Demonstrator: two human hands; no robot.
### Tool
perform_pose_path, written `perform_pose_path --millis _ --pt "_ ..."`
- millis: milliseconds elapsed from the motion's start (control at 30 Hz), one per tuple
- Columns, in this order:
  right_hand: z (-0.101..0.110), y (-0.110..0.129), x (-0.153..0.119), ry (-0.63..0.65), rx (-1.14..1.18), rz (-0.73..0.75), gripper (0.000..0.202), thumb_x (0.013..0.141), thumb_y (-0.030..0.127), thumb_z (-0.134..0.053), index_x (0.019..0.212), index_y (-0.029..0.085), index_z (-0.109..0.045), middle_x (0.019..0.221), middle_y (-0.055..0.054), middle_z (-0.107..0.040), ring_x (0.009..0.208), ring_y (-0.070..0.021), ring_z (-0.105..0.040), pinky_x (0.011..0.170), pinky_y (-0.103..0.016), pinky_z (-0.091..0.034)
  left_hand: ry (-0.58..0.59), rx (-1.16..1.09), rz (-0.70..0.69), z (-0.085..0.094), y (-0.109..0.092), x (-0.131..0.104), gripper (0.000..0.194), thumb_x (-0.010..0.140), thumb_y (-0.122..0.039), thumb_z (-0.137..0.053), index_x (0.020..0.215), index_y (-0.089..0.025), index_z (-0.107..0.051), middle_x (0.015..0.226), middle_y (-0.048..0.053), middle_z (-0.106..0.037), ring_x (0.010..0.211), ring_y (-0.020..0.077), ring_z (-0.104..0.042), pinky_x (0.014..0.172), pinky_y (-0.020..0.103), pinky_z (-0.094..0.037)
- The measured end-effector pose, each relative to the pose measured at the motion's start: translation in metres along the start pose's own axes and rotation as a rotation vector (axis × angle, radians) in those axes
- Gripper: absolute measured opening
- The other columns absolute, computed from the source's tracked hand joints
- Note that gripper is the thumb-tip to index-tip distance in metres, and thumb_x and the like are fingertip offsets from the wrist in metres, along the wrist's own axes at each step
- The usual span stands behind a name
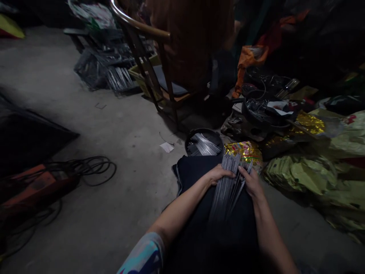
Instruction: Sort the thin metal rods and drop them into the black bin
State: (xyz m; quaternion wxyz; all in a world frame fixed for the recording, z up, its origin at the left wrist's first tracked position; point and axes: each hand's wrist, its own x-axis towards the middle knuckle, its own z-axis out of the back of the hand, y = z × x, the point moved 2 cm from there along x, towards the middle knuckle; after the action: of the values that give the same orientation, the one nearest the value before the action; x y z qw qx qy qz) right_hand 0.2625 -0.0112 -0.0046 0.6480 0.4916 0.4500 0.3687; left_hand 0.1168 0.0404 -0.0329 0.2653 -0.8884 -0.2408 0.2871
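On my feed, the round pan (187, 147) corrals loose rods (207, 144), probably for easy reach. On the pan's near right, the left hand (219, 174) clamps a rod bundle (222, 195) under its thumb, likely for evenness; farther right, the right hand (253, 183) pinches several splayed rods (240, 188), apparently to separate them.

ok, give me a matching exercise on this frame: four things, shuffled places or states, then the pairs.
Things
1. Bundle of thin grey rods
2. Round black basin
3. Orange box-shaped machine
4. Small white paper scrap

Places/states
A. Far left, beside looped black cable
B. On bare floor, just left of the basin
C. Held in the left hand and right hand
D. Just beyond the dark cloth, silvery strips inside

Pairs: 1-C, 2-D, 3-A, 4-B
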Motion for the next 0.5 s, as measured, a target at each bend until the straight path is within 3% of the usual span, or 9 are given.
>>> perform_pose_path --millis 167,500 --pt "0.003 -0.004 -0.003 -0.083 0.120 -0.081 0.030 0.071 0.043 -0.077 0.088 0.020 -0.064 0.069 0.002 -0.061 0.053 -0.0102 -0.052 0.046 -0.020 -0.042 -0.013 -0.001 0.014 -0.002 0.002 0.004 0.044 0.044 -0.015 -0.084 0.086 -0.008 -0.073 0.074 0.007 -0.072 0.062 0.0202 -0.066 0.068 0.035 -0.054" --pt "0.000 -0.010 -0.001 -0.127 0.097 -0.040 0.031 0.072 0.043 -0.077 0.085 0.019 -0.061 0.057 0.007 -0.050 0.044 -0.0065 -0.041 0.041 -0.018 -0.035 -0.008 -0.019 0.009 -0.002 0.006 0.007 0.043 0.044 -0.015 -0.084 0.085 -0.009 -0.073 0.076 0.007 -0.073 0.067 0.0205 -0.067 0.074 0.037 -0.054"
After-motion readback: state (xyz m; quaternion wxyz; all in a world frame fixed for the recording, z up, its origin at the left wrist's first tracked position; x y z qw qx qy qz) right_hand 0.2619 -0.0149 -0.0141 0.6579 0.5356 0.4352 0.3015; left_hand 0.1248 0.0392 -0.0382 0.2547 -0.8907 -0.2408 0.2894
